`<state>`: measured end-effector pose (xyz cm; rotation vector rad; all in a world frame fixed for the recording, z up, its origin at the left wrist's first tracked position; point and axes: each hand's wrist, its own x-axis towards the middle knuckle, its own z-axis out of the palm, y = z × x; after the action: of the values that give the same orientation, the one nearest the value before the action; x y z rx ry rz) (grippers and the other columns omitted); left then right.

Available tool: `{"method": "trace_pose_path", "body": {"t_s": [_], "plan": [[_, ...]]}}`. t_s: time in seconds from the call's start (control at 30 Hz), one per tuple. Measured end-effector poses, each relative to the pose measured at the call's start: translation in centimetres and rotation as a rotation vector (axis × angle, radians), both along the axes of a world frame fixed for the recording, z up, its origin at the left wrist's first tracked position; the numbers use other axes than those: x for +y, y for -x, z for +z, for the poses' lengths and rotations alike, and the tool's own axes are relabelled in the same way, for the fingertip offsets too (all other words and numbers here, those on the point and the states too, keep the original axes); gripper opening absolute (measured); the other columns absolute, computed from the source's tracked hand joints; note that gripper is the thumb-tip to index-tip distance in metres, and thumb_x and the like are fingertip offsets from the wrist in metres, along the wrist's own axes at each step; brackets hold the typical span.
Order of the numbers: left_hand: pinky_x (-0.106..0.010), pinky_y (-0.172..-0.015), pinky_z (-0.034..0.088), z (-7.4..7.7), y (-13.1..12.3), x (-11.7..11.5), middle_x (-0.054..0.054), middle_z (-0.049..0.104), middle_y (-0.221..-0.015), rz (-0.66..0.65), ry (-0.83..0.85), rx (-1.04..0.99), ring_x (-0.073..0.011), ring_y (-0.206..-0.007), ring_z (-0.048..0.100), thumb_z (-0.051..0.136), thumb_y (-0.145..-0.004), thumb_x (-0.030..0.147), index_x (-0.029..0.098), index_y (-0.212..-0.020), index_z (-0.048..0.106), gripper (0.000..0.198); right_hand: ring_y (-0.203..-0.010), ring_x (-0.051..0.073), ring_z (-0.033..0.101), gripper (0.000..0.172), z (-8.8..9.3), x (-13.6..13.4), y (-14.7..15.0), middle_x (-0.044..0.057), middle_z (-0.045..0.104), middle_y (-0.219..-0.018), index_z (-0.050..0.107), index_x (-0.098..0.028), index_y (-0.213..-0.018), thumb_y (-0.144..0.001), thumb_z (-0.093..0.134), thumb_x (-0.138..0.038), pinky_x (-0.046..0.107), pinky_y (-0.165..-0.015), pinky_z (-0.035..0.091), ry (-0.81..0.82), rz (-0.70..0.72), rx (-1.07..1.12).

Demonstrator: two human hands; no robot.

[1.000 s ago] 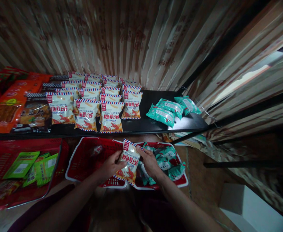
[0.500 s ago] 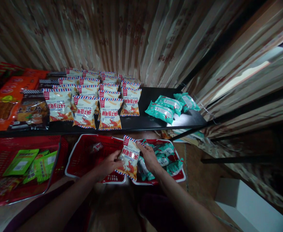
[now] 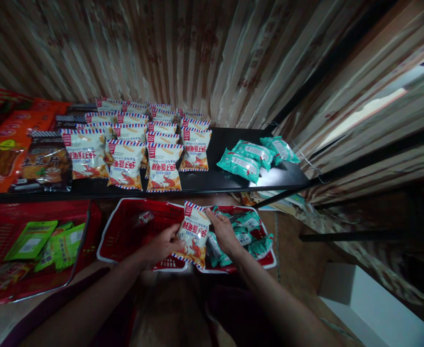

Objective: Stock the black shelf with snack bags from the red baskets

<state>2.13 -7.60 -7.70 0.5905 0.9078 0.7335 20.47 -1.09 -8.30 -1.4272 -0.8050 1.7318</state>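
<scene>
Toward six o'clock, below the shelf [image 3: 221,144], the left hand [image 3: 161,246] and right hand [image 3: 223,235] pinch one snack bag [image 3: 194,235] over the red baskets [image 3: 125,231]; since a second ago the bag has barely moved, suggesting a pause.

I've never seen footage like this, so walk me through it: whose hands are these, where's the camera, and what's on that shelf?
There's no machine here. The bare left hand and right hand belong to the person wearing the camera on their head, looking forward and down. Together they hold one snack bag above red baskets. Ahead, the black shelf carries rows of similar bags, with teal packets to their right and orange packets to their left.
</scene>
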Motion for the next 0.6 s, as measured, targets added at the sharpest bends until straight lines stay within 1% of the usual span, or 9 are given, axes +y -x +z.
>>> {"method": "trace_pose_path", "body": {"t_s": [0.17,0.23,0.3,0.4,0.5,0.6], "plan": [[-0.034,-0.084,0.047,0.1,0.1,0.1,-0.012,0.068,-0.108,-0.006,-0.009,0.006,-0.0245,-0.092,0.065,0.076,-0.065,0.03,0.016,-0.118,0.055,0.059,-0.078,0.028,0.069,0.035,-0.1,0.1,-0.1,0.004,0.074,-0.069,0.066,-0.02,-0.063,-0.065,0.07,-0.055,0.036,-0.07,0.051,0.006,0.007,0.002],[-0.033,-0.084,0.047,0.2,0.2,0.1,-0.011,0.067,-0.109,-0.004,-0.025,0.017,-0.0239,-0.094,0.065,0.076,-0.064,0.029,0.016,-0.118,0.055,0.059,-0.082,0.028,0.069,0.036,0.0,0.1,0.0,0.005,0.074,-0.072,0.066,-0.021,-0.065,-0.068,0.067,-0.057,0.036,-0.071,0.051,0.01,0.036,0.016],[-0.032,-0.082,0.048,0.1,0.2,0.2,-0.011,0.068,-0.109,0.001,-0.025,0.034,-0.0237,-0.092,0.065,0.077,-0.064,0.029,0.016,-0.118,0.055,0.06,-0.085,0.026,0.068,0.038,0.1,0.1,0.0,0.005,0.075,-0.079,0.067,-0.02,-0.071,-0.072,0.063,-0.058,0.035,-0.073,0.051,0.022,0.083,0.044],[-0.033,-0.075,0.049,-0.3,0.2,0.1,-0.012,0.07,-0.103,0.024,0.006,0.073,-0.0242,-0.084,0.067,0.077,-0.063,0.033,0.015,-0.118,0.054,0.062,-0.09,0.024,0.067,0.039,0.3,-0.3,-0.1,0.004,0.074,-0.091,0.068,-0.021,-0.084,-0.077,0.058,-0.057,0.034,-0.073,0.051,0.045,0.138,0.062],[-0.035,-0.077,0.05,-0.6,0.1,0.1,-0.013,0.071,-0.097,0.076,0.04,0.082,-0.0251,-0.082,0.068,0.078,-0.061,0.034,0.012,-0.116,0.054,0.063,-0.088,0.021,0.067,0.036,0.3,-1.0,-0.5,0.003,0.073,-0.095,0.065,-0.022,-0.093,-0.076,0.062,-0.055,0.033,-0.07,0.052,0.082,0.221,0.079],[-0.037,-0.08,0.05,-1.2,-0.3,-0.1,-0.012,0.072,-0.094,0.129,0.08,0.049,-0.0253,-0.084,0.068,0.078,-0.061,0.031,0.012,-0.114,0.055,0.061,-0.08,0.019,0.068,0.04,0.3,-1.9,-1.2,0.003,0.072,-0.091,0.063,-0.023,-0.098,-0.07,0.071,-0.049,0.033,-0.069,0.054,0.154,0.284,0.072]]}}
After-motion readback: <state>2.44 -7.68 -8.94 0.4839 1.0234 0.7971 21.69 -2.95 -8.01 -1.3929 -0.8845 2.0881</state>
